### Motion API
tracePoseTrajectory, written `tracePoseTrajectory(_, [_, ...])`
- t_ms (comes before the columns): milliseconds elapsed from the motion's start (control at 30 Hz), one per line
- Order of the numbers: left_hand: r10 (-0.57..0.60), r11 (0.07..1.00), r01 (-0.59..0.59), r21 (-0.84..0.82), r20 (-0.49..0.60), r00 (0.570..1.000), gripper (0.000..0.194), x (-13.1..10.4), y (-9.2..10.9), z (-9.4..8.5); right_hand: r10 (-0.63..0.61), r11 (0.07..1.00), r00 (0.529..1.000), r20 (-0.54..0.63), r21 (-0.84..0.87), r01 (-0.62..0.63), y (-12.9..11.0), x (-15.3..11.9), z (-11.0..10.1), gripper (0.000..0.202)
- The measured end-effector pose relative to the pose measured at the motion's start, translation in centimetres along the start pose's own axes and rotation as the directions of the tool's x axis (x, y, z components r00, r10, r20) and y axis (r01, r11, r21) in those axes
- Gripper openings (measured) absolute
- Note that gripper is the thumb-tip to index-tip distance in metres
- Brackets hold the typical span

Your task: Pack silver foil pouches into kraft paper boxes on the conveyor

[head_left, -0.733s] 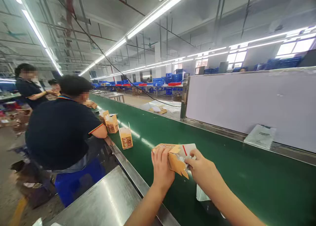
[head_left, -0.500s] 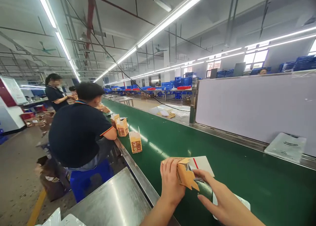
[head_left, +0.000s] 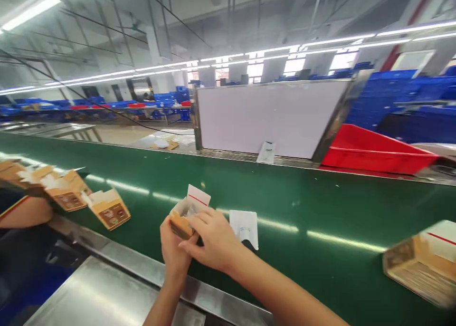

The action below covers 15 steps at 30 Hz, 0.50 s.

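Two hands grip one small open carton (head_left: 181,220) over the green conveyor belt (head_left: 320,207): left hand (head_left: 173,251) fingers clamped underneath, right hand (head_left: 213,240) fingers closed across its front. White pouch (head_left: 244,227) just beside; more cartons (head_left: 109,213) left.

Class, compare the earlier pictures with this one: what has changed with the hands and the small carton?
The view has swung right, bringing a red bin into sight. The right hand, open beside the carton half a second ago, has closed over it again. The left hand kept its grip throughout. The white packet lies on the green belt beside them.
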<state>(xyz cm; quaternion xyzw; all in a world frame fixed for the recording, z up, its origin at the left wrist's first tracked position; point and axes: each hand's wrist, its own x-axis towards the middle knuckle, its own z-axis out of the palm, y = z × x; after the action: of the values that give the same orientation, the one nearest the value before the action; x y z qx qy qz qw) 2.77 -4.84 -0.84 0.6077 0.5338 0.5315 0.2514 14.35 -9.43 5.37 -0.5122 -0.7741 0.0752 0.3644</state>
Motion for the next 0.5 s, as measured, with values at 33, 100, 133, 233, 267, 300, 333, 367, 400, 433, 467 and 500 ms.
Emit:
tracePoseTrajectory(33, [0.037,0.999,-0.037,0.006,-0.012,0.999,0.07,-0.3,0.3,0.4,0.04,0.999,0.997,-0.066,-0.017,-0.041,-0.4,-0.5,0.2,0.031])
tracePoseTrajectory(100, [0.14,0.99,-0.14,0.013,-0.031,0.99,0.065,-1.4,1.3,1.2,0.101,0.993,0.974,-0.203,-0.036,-0.11,-0.6,-1.3,0.0,0.019])
tracePoseTrajectory(133, [0.209,0.978,-0.208,0.013,-0.022,0.978,0.067,-1.9,1.8,1.6,0.12,0.99,0.955,-0.271,-0.039,-0.135,-0.4,-1.6,-0.7,0.01])
tracePoseTrajectory(233, [0.373,0.927,-0.374,-0.012,0.079,0.924,0.084,-2.8,2.6,2.2,0.125,0.984,0.864,-0.487,-0.049,-0.17,1.4,-3.6,-5.1,0.013])
tracePoseTrajectory(267, [0.384,0.923,-0.384,-0.028,0.114,0.916,0.089,-2.8,2.5,2.2,0.119,0.981,0.827,-0.549,-0.064,-0.184,2.3,-4.7,-7.2,0.012])
tracePoseTrajectory(300, [0.359,0.933,-0.357,-0.039,0.131,0.924,0.089,-2.6,2.2,2.0,0.113,0.973,0.79,-0.602,-0.092,-0.21,3.3,-6.2,-9.4,0.01])
tracePoseTrajectory(333, [0.307,0.952,-0.303,-0.05,0.13,0.943,0.086,-2.2,1.8,1.7,0.118,0.959,0.774,-0.622,-0.13,-0.251,4.6,-8.0,-11.5,0.009])
tracePoseTrajectory(367, [0.247,0.969,-0.241,-0.058,0.121,0.962,0.081,-1.8,1.2,1.3,0.141,0.934,0.768,-0.625,-0.174,-0.313,6.2,-10.0,-13.4,0.011])
tracePoseTrajectory(400, [0.191,0.981,-0.185,-0.067,0.104,0.976,0.077,-1.3,0.6,0.8,0.162,0.904,0.764,-0.625,-0.217,-0.369,7.9,-12.3,-15.2,0.017])
tracePoseTrajectory(433, [0.144,0.988,-0.138,-0.073,0.082,0.986,0.072,-0.8,-0.1,0.2,0.189,0.877,0.768,-0.612,-0.246,-0.413,9.7,-14.6,-16.6,0.024])
tracePoseTrajectory(467, [0.105,0.992,-0.1,-0.078,0.059,0.993,0.067,-0.5,-0.8,-0.3,0.245,0.854,0.794,-0.556,-0.265,-0.449,11.5,-16.9,-17.8,0.028])
tracePoseTrajectory(500, [0.074,0.994,-0.071,-0.085,0.038,0.997,0.064,-0.2,-1.5,-0.9,0.293,0.839,0.821,-0.49,-0.28,-0.466,13.0,-19.0,-18.8,0.032])
